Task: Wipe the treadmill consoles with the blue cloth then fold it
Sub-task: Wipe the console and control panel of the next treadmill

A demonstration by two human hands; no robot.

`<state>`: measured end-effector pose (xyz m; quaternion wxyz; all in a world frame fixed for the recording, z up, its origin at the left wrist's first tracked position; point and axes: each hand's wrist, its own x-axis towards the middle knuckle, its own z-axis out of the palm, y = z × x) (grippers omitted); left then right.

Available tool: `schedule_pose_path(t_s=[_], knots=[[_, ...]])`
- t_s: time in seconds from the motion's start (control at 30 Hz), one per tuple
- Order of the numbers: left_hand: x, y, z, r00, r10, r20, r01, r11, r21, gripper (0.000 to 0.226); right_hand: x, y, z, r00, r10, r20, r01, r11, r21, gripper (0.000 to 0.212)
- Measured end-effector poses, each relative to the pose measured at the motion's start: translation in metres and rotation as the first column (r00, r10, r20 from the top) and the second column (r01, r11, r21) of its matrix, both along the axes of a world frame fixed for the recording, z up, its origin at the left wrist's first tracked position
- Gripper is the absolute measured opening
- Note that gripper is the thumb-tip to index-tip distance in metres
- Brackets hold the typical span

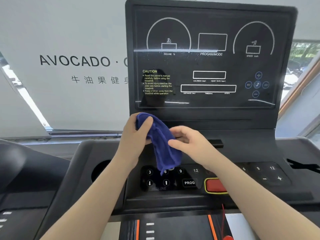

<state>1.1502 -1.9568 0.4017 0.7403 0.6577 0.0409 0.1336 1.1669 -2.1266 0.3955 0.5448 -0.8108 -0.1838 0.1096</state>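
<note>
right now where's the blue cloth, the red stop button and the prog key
blue cloth [161,144], head view, middle of the hanging fabric
red stop button [215,185], head view, visible left part of its face
PROG key [189,182], head view, on its label

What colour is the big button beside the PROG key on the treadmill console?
Red, with a yellow border, on the stop button; shown in the head view, partly hidden by the right forearm.

Blue cloth [162,146] soft terry (fuzzy nap); console screen [207,66] glossy, reflective

Bright daylight, glare on console screen [207,66], wide-angle distortion.
</note>
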Motion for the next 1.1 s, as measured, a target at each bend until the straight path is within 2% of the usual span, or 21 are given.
schedule_pose_path(t_s=[0.07,0.17,0.23,0.3,0.37,0.4,0.43,0.5,0.57,0.6,0.67,0.73,0.8,0.87,0.9,0.93,0.97,1.0,1.03,1.07,1.1], knots=[[0.002,0.003,-0.001,0.994,-0.038,-0.101,0.034,0.999,-0.042,0.016,0.000,-0.003,0.002,0.999,-0.042,0.008,0.042,0.998,-0.049,0.010],[0.003,0.006,-0.003,0.947,-0.172,-0.271,0.159,0.985,-0.072,0.029,0.001,-0.006,0.006,0.989,-0.146,-0.003,0.144,0.982,-0.121,0.027],[0.002,0.005,-0.007,0.919,-0.191,-0.346,0.199,0.980,-0.012,0.029,0.002,-0.008,0.008,0.979,-0.203,-0.036,0.199,0.975,-0.095,0.034],[0.001,0.005,-0.019,0.955,-0.069,-0.289,0.123,0.977,0.172,0.019,0.001,-0.009,0.009,0.970,-0.235,-0.057,0.232,0.971,-0.053,0.036],[-0.008,0.003,-0.023,0.992,0.122,-0.041,-0.090,0.889,0.449,0.021,0.000,-0.009,0.010,0.962,-0.264,-0.072,0.266,0.964,0.022,0.030],[-0.013,-0.001,-0.022,0.986,0.133,0.097,-0.164,0.854,0.495,0.024,0.000,-0.009,0.013,0.954,-0.287,-0.090,0.294,0.953,0.071,0.027],[-0.018,-0.005,-0.019,0.983,0.085,0.164,-0.157,0.853,0.498,0.023,-0.001,-0.008,0.016,0.944,-0.310,-0.111,0.322,0.940,0.115,0.025],[-0.028,-0.018,-0.010,0.990,-0.118,0.083,0.067,0.886,0.459,0.018,-0.002,-0.007,0.025,0.939,-0.313,-0.145,0.336,0.926,0.171,0.020],[-0.031,-0.029,-0.006,0.957,-0.287,-0.046,0.273,0.835,0.478,0.041,-0.002,-0.006,0.033,0.938,-0.312,-0.152,0.336,0.925,0.178,0.020],[-0.031,-0.031,-0.008,0.945,-0.321,-0.060,0.306,0.805,0.508,0.053,-0.002,-0.006,0.038,0.936,-0.317,-0.151,0.340,0.926,0.163,0.022],[-0.028,-0.031,-0.010,0.952,-0.305,0.004,0.257,0.810,0.527,0.057,-0.003,-0.008,0.047,0.926,-0.332,-0.181,0.360,0.919,0.161,0.026],[-0.025,-0.026,-0.011,0.968,-0.234,0.087,0.152,0.830,0.536,0.038,-0.002,-0.013,0.057,0.903,-0.337,-0.265,0.394,0.896,0.203,0.025],[-0.022,-0.018,-0.012,0.973,-0.206,0.104,0.112,0.816,0.568,0.020,0.000,-0.021,0.064,0.878,-0.323,-0.352,0.417,0.878,0.234,0.025],[-0.019,-0.013,-0.014,0.975,-0.218,0.041,0.166,0.841,0.516,0.016,0.003,-0.030,0.065,0.881,-0.275,-0.385,0.395,0.875,0.281,0.022],[-0.018,-0.012,-0.014,0.974,-0.223,-0.022,0.211,0.879,0.428,0.017,0.005,-0.034,0.062,0.888,-0.279,-0.365,0.385,0.886,0.258,0.017],[-0.016,-0.012,-0.013,0.968,-0.229,-0.105,0.250,0.916,0.314,0.020,0.009,-0.039,0.055,0.892,-0.337,-0.302,0.398,0.902,0.168,0.011],[-0.014,-0.013,-0.011,0.950,-0.252,-0.186,0.285,0.941,0.183,0.022,0.012,-0.044,0.047,0.887,-0.422,-0.188,0.435,0.900,0.033,0.008],[-0.012,-0.014,-0.009,0.923,-0.292,-0.252,0.314,0.948,0.051,0.021,0.012,-0.048,0.040,0.875,-0.483,-0.010,0.480,0.872,-0.100,0.014],[-0.011,-0.016,-0.005,0.896,-0.337,-0.290,0.329,0.941,-0.079,0.019,0.010,-0.050,0.034,0.863,-0.476,0.171,0.502,0.847,-0.176,0.018],[-0.009,-0.016,-0.002,0.875,-0.366,-0.318,0.328,0.930,-0.167,0.019,0.005,-0.049,0.031,0.856,-0.423,0.297,0.483,0.859,-0.168,0.018],[-0.007,-0.017,0.001,0.858,-0.381,-0.345,0.322,0.922,-0.216,0.026,-0.002,-0.046,0.030,0.873,-0.357,0.332,0.415,0.902,-0.121,0.021]])
